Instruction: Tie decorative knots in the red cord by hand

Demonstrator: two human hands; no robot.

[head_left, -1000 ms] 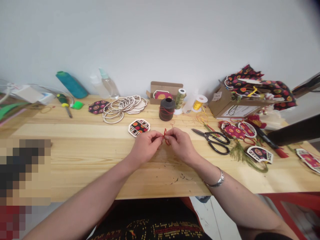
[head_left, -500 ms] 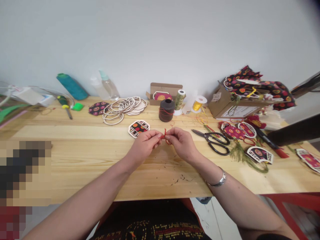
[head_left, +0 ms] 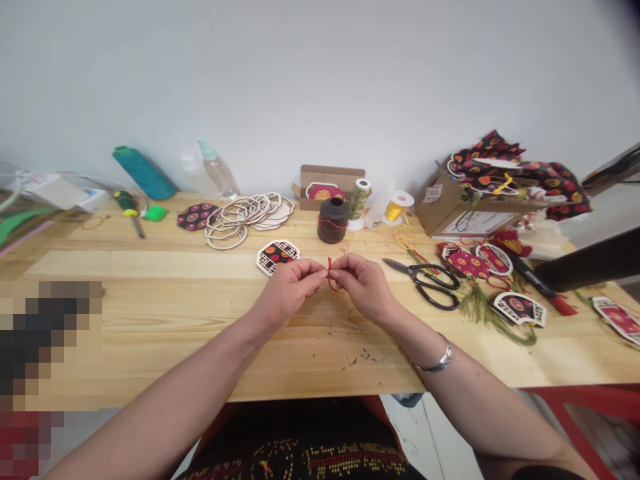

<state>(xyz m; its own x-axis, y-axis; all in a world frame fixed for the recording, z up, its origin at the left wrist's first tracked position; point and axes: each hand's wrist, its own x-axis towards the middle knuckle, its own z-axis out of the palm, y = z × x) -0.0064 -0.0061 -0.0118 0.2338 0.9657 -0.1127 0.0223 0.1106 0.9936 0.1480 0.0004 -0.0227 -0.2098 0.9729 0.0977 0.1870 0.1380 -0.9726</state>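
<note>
Over the middle of the wooden table, my left hand (head_left: 295,287) and my right hand (head_left: 361,283) meet fingertip to fingertip. Both pinch a short red cord (head_left: 330,272), whose end sticks up between the fingers while a loop hangs below. Whether it is knotted is too small to tell. Just behind my left hand lies an octagonal ornament (head_left: 274,256) with a white lattice frame and dark patterned fabric. Beyond my hands stands a dark spool (head_left: 333,221) with red thread around it. Black-handled scissors (head_left: 425,280) lie to the right of my right hand.
Wooden frames (head_left: 250,217) are heaped at the back left, near a teal thread cone (head_left: 144,173) and a screwdriver (head_left: 130,215). A yellow spool (head_left: 397,207) stands at the back. To the right are a cardboard box (head_left: 445,203) with fabric and a fan-shaped ornament (head_left: 520,310).
My fingertips have shifted slightly on the red cord, and my left fingers have edged right. More of its lower loop now shows between the hands. Everything else stays put.
</note>
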